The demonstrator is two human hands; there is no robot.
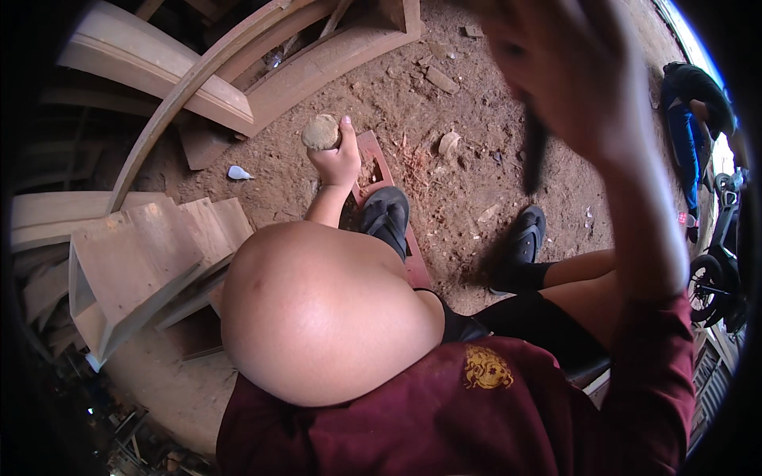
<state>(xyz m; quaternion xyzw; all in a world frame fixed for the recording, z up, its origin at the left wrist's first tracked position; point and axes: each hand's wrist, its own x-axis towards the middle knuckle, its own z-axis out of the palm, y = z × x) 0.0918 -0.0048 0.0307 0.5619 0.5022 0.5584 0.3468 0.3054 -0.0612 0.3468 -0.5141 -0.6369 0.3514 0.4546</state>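
Observation:
My left hand (337, 159) reaches down past my knee and grips a round, dusty tan lump (321, 132), like a wad of sanding material. It hovers just above a reddish wooden plank (373, 155) lying on the dirt floor. My left foot in a black sandal (386, 216) rests on that plank. My right hand (571, 71) is raised close to the camera, blurred, with a thin dark stick-like tool (535, 147) hanging from it. My right foot wears another black sandal (525, 238).
Curved wooden frame pieces (238, 55) lie at the upper left. Stepped wooden parts (143, 254) stand at the left. Wood scraps (441, 79) dot the dirt. A person in blue (690, 119) and a motorbike (718, 278) are at the right edge.

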